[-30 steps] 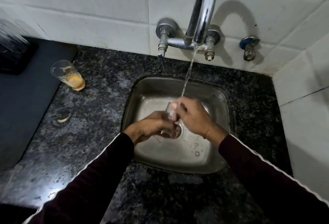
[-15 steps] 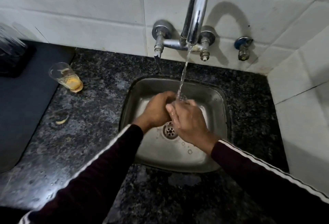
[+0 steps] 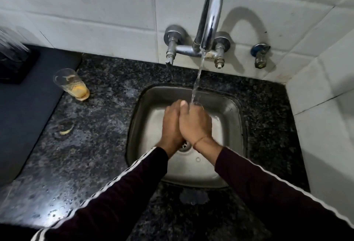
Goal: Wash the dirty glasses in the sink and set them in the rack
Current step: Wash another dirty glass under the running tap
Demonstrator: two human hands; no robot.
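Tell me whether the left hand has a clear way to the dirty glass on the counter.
Probably yes: open granite lies between the left hand and the dirty glass, but that hand is busy on the glass under the stream.

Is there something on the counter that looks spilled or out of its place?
Yes. A small yellowish scrap lies loose on the wet granite counter, left of the sink. Behind it, a dirty glass with orange residue stands unwashed. Nothing looks broken or tipped.
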